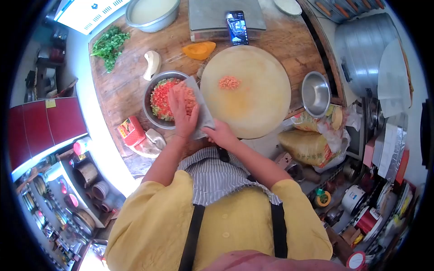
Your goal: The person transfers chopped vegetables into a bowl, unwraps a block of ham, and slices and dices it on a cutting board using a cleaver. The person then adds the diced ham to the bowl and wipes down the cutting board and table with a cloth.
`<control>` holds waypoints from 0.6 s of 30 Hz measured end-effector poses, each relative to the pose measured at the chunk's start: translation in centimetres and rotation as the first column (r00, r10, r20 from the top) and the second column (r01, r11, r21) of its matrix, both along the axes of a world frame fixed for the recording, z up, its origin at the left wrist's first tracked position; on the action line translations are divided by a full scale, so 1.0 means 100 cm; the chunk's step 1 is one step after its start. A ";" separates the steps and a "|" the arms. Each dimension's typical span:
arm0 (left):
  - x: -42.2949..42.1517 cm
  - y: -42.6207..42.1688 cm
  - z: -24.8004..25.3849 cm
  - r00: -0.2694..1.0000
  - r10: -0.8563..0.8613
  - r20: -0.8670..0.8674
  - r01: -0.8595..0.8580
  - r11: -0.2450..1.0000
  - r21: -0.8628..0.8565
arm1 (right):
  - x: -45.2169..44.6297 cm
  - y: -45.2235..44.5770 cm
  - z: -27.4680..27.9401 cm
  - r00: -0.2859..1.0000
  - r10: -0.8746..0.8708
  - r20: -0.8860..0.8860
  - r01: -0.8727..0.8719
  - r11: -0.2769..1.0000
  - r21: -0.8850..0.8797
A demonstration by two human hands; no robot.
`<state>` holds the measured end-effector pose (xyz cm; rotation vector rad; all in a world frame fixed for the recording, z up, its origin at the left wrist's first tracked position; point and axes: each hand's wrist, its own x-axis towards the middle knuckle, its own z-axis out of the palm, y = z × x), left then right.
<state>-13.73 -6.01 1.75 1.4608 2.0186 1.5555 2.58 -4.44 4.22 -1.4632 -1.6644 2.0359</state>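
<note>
My right hand (pixel 221 134) is closed round the handle of a cleaver, whose broad grey blade (pixel 204 113) tilts over the right side of a metal bowl (pixel 147 111). With fingers stretched out, my left hand (pixel 182 115) lies against chopped orange bits (pixel 189 95) at the blade, above the bowl. Inside the bowl are finely chopped red and green pieces (pixel 162 97). Just right of the cleaver is a round chopping board (pixel 257 110), with a small heap of chopped orange bits (pixel 229 82) on it.
Behind the bowl are a white peeled piece (pixel 152 65), an orange wedge (pixel 199 50) and green herbs (pixel 110 47). A phone (pixel 237 28) leans on a scale (pixel 208 18). An empty metal bowl (pixel 316 95) sits at the right edge. A red package (pixel 132 131) lies front left.
</note>
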 end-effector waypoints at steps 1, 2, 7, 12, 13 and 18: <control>-0.013 -0.003 -0.001 0.979 -0.095 -0.180 0.075 0.991 -0.111 | -0.010 0.003 0.000 1.000 -0.004 -0.001 0.004 1.000 0.000; -0.023 -0.006 -0.002 0.918 -0.204 -0.340 0.128 0.964 -0.233 | -0.020 0.005 0.002 0.998 0.059 0.035 -0.060 0.998 0.013; -0.058 -0.005 -0.035 0.872 -0.126 -0.473 -0.031 0.950 -0.311 | -0.022 0.009 0.001 0.981 0.180 0.076 -0.182 0.983 0.026; -0.085 -0.009 -0.058 0.835 0.063 -0.546 -0.283 0.900 -0.330 | 0.029 0.016 0.033 0.989 0.127 0.080 -0.123 0.991 -0.054; -0.088 -0.009 -0.051 0.868 0.060 -0.493 -0.229 0.929 -0.290 | 0.043 0.017 0.034 0.990 0.067 0.123 -0.064 0.998 -0.024; -0.064 0.012 -0.020 0.975 -0.018 -0.220 -0.060 0.936 -0.346 | 0.126 0.016 0.007 0.892 -0.409 0.193 0.372 0.906 0.201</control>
